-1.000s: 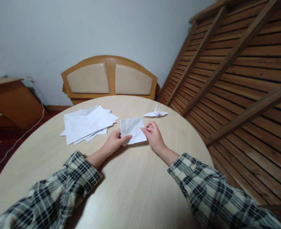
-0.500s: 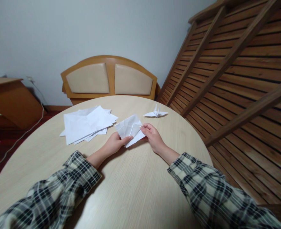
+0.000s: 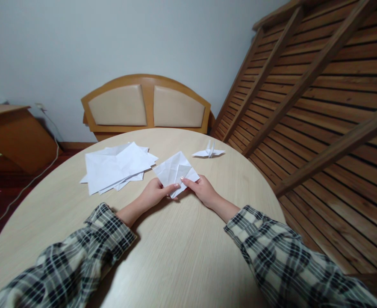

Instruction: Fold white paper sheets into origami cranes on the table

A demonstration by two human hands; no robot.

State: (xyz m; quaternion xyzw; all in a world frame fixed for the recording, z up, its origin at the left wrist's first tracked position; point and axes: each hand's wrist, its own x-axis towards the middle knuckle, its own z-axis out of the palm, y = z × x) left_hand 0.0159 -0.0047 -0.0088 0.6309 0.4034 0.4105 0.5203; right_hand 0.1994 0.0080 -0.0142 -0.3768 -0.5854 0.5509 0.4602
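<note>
Between my hands is a folded piece of white paper, roughly diamond-shaped and creased, tilted above the table. My left hand grips its lower left edge, thumb on top and fingers mostly hidden beneath. On the lower right side, my right hand pinches the paper, its thumb pressed on the front near the middle fold. Both thumb tips lie close together. Beyond my right hand, a white paper crane stands on the table with its wings spread.
A loose stack of white paper sheets lies to the left on the round wooden table. Behind the table stands a padded headboard. A slatted wooden panel leans at the right, and a brown desk is at far left.
My right hand has shifted its hold from the paper's upper right edge down and inward, thumb now on the front. A flap on the right now lies spread out. My left hand stays put.
</note>
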